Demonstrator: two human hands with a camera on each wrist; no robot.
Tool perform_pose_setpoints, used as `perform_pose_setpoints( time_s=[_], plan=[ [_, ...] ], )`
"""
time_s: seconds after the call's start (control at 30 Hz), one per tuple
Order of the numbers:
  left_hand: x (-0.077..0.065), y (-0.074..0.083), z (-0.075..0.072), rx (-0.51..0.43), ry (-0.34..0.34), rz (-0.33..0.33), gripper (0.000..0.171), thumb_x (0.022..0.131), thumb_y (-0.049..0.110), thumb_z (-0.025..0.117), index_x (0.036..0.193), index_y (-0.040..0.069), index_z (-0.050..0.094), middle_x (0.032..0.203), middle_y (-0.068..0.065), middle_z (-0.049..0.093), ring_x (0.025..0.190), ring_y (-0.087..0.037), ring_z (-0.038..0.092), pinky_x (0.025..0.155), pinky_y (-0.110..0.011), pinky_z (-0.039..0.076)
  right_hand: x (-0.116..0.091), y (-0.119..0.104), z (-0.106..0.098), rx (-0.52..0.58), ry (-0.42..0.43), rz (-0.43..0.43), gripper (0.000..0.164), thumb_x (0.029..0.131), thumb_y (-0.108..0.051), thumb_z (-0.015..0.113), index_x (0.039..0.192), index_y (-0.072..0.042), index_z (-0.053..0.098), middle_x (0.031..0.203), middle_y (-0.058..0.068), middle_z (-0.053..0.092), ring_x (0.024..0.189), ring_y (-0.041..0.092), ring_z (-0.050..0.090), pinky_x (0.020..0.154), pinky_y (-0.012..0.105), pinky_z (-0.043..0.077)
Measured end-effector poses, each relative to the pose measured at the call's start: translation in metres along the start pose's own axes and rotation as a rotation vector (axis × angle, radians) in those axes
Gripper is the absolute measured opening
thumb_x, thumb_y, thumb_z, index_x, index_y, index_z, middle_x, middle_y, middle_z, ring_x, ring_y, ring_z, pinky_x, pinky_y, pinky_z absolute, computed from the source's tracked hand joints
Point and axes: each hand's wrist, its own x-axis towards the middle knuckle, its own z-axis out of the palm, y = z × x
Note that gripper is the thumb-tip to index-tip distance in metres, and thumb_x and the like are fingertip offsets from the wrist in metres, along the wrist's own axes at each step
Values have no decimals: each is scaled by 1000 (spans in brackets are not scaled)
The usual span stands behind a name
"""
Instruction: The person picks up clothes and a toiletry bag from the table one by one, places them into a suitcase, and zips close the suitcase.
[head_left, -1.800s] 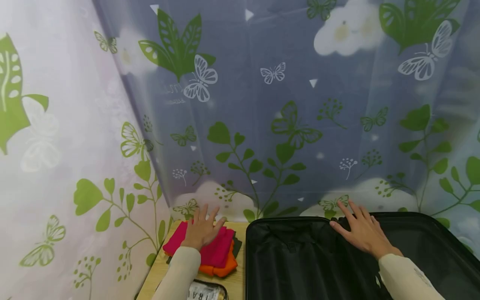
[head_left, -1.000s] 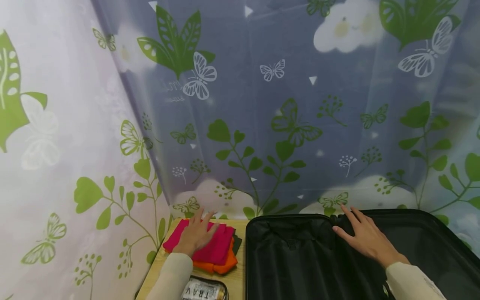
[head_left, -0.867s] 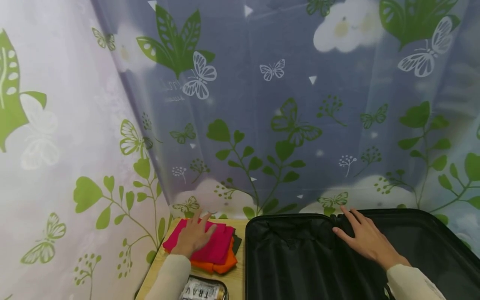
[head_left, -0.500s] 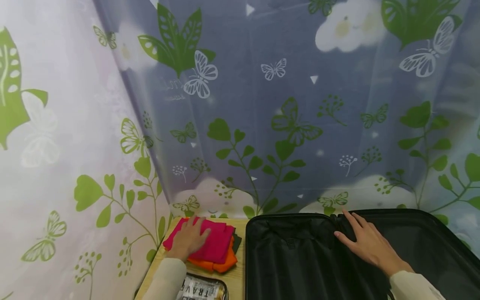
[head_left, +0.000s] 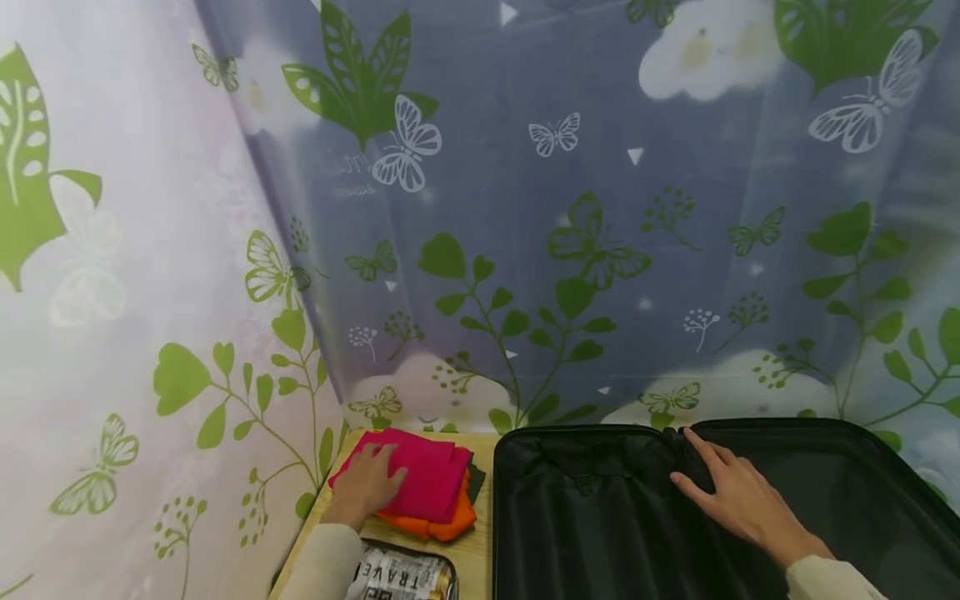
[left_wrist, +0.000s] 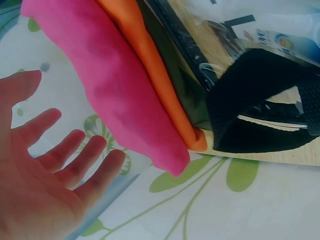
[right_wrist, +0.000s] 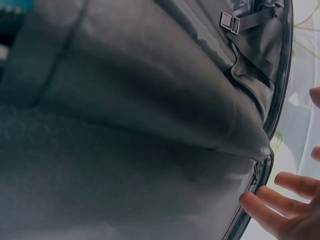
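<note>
My left hand (head_left: 366, 485) hovers over the left part of a folded pink cloth (head_left: 431, 477), its fingers loosely spread. In the left wrist view that hand (left_wrist: 47, 187) stands apart from the cloth edge, holding nothing. Under the pink cloth lie an orange cloth (left_wrist: 152, 57) and a dark green one (left_wrist: 186, 95). My right hand (head_left: 750, 504) reaches over the middle of an open black suitcase (head_left: 592, 542), fingers extended and grasping nothing. The right wrist view has its fingertips (right_wrist: 260, 207) right at the suitcase's rim (right_wrist: 245, 220).
A clear zip pouch (head_left: 408, 575) with TRAVEL lettering lies on the wooden surface (head_left: 480, 550) before the cloths. Its black strap loop (left_wrist: 250, 100) sticks out. Black straps with a buckle (right_wrist: 230, 22) run inside the suitcase. A patterned curtain (head_left: 495, 250) hangs close behind everything.
My left hand has drawn back toward me and to the left over the pink cloth, uncovering more of it. The right hand has shifted slightly back and right over the suitcase.
</note>
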Motion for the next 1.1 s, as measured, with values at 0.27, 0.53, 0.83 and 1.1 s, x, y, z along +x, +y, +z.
perform_pose_setpoints(
  time_s=[0.27,0.53,0.83,1.1],
  plan=[
    [-7,-5,-4,12,-22,-32,50,105,32,70,147,6,65,150,-29,57,134,-50,59,102,-71,54,-9,-1,1,-21,-21,-16,93,105,-68,59,168,-3,37,142,41,60,109,57,68,82,73,55],
    [-7,-19,-5,39,-40,-73,51,105,35,69,147,6,64,150,-30,57,134,-51,61,106,-70,52,-16,-1,7,-8,-58,-11,93,104,-66,62,168,-4,37,137,39,64,105,52,70,79,70,57],
    [-10,-33,-2,39,-66,-113,49,104,36,68,143,5,65,142,-28,63,125,-51,66,98,-74,54,-26,1,11,-2,-39,-26,93,101,-63,69,167,-4,39,128,35,69,90,39,71,72,62,57],
    [-16,-37,1,30,-100,-150,50,105,37,68,143,5,64,138,-25,70,122,-50,68,96,-72,55,-33,1,14,7,-63,-24,92,100,-56,74,167,-3,39,120,30,72,72,22,63,63,48,54]
  ],
)
